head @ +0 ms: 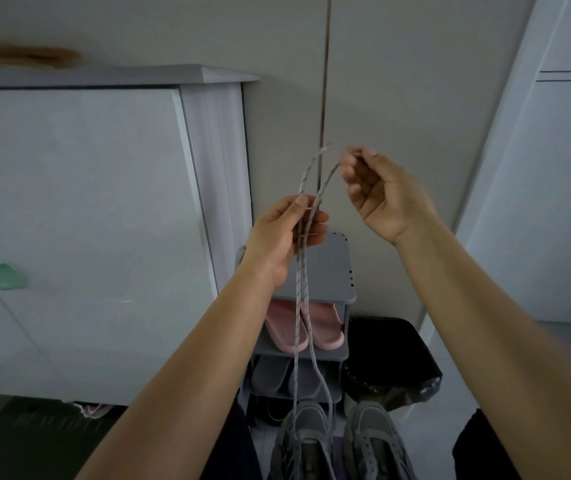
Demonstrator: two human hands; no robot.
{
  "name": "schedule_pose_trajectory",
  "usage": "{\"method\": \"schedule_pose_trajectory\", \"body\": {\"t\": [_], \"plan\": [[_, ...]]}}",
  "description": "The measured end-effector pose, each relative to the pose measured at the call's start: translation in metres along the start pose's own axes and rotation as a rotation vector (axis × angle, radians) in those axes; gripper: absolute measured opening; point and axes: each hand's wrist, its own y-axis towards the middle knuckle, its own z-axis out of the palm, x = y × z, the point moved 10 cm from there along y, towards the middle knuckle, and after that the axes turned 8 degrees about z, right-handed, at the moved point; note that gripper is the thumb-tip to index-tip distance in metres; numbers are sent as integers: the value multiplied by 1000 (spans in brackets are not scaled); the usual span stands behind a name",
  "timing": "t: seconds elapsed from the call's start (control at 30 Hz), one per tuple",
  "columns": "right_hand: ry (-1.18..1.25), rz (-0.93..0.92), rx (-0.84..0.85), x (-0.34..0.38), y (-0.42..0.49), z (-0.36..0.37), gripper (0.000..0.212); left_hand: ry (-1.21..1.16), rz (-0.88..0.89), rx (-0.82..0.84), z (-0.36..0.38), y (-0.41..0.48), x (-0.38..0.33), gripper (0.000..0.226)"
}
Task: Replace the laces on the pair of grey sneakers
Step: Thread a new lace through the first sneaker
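Two lace strands point(300, 306) are pinched by the left grip point(284, 233), one tip by the right grip point(381, 199); sneakers point(372, 441) cropped below.

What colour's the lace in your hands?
Grey lace with pale flecks; the head view shows it best.

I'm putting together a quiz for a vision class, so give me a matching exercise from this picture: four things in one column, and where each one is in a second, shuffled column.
Things
1. lace
2. pink slippers
3. grey sneakers
4. black bag

Places
A. beside the shoe rack, on its right in the view
B. at the bottom of the view, nearer than the shoe rack
C. held up by the left hand and the right hand
D. on a shelf of the shoe rack

Pairs: 1-C, 2-D, 3-B, 4-A
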Motion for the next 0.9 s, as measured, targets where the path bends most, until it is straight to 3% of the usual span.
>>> {"method": "schedule_pose_trajectory", "body": {"t": [0.13, 0.23, 0.33, 0.4, 0.47, 0.53, 0.6, 0.77, 0.9], "plan": [[-374, 62, -136, -28, -13, -22, 22, 70, -33, -73, -27, -16, 22, 22], [-759, 277, -34, -107, -41, -42, 26, 275, -130, -148, -61, -43, 69, 21], [-1260, 517, 138, -210, -82, -75, 21, 602, -385, -70, -89, -96, 158, 23], [-1458, 655, 169, -269, -107, -104, 25, 723, -613, -27, -109, -145, 220, 25], [-1496, 783, 127, -313, -131, -126, 14, 724, -786, -68, -124, -185, 263, 26], [-1556, 825, 61, -339, -143, -143, 39, 747, -931, -159, -135, -210, 283, 20], [-1572, 835, -22, -345, -148, -155, 47, 751, -988, -231, -142, -221, 295, 20], [-1592, 820, -79, -351, -147, -165, 39, 555, -892, -379, -146, -227, 305, 19], [-1634, 807, -104, -350, -146, -168, 41, 514, -706, -458, -148, -207, 293, 24]]}}
